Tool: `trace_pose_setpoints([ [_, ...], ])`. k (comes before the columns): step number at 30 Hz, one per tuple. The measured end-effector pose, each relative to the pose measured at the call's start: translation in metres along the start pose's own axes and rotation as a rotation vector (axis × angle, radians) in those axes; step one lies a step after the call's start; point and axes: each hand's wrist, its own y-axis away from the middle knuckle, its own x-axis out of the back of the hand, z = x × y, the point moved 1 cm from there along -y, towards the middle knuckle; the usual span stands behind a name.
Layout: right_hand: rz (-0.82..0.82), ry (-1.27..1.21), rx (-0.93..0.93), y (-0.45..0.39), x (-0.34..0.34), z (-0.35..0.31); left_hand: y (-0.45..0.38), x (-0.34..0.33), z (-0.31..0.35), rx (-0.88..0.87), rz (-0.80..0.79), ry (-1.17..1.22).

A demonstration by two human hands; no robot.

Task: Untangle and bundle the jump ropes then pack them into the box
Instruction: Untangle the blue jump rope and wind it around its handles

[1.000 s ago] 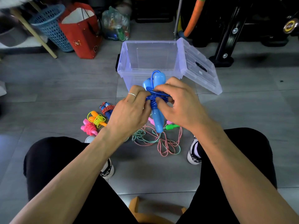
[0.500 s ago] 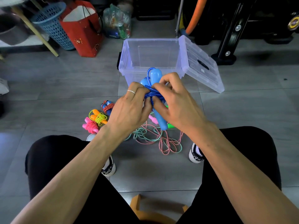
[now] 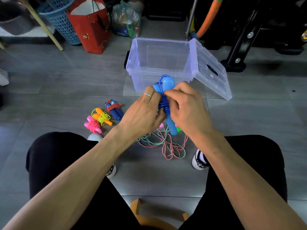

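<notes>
I hold a blue jump rope [image 3: 167,85] in front of me, its two light blue handles side by side and its dark blue cord wound round their middle. My left hand [image 3: 142,113] grips the bundle from the left. My right hand [image 3: 186,108] pinches the cord wraps from the right. Behind the bundle stands the clear plastic box [image 3: 149,75], open, with its lid [image 3: 211,70] leaning at its right side. On the floor below my hands lies a loose tangle of red-white and green-white ropes [image 3: 166,144].
Three tied bundles lie on the floor at left: a pink one [image 3: 93,126], an orange-handled one with yellow cord [image 3: 102,117] and a blue-handled one with red cord [image 3: 113,108]. A red bag [image 3: 90,29] and blue basket [image 3: 58,19] stand at the back left. My knees and shoes flank the tangle.
The bundle has stayed between my hands while my right fingers worked the cord at its middle. The bundle sits slightly lower against the box front.
</notes>
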Motion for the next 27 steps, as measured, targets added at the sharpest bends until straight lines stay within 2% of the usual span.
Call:
trace_pose_setpoints([
  [4,-0.064,0.096,0.050,0.004,0.001,-0.001,0.008,0.001,-0.004,-0.046,0.026,-0.066],
  [9,-0.150,0.050,0.082,0.010,0.000,-0.007,0.016,0.004,-0.007,-0.058,0.074,-0.066],
  [16,-0.082,0.057,0.152,0.010,-0.002,-0.007,0.012,0.016,-0.004,-0.062,0.168,-0.043],
  [19,-0.067,0.057,0.101,0.010,-0.004,-0.006,0.010,0.013,-0.005,0.001,0.138,0.012],
  [22,-0.091,-0.036,0.032,0.008,-0.005,0.000,0.011,0.004,-0.007,-0.014,0.090,0.007],
  [24,-0.047,-0.072,-0.024,0.006,-0.003,0.003,0.009,0.000,-0.008,-0.026,0.073,0.019],
  [27,0.015,-0.181,-0.189,0.005,0.002,0.004,0.007,-0.004,-0.007,-0.044,0.051,0.021],
])
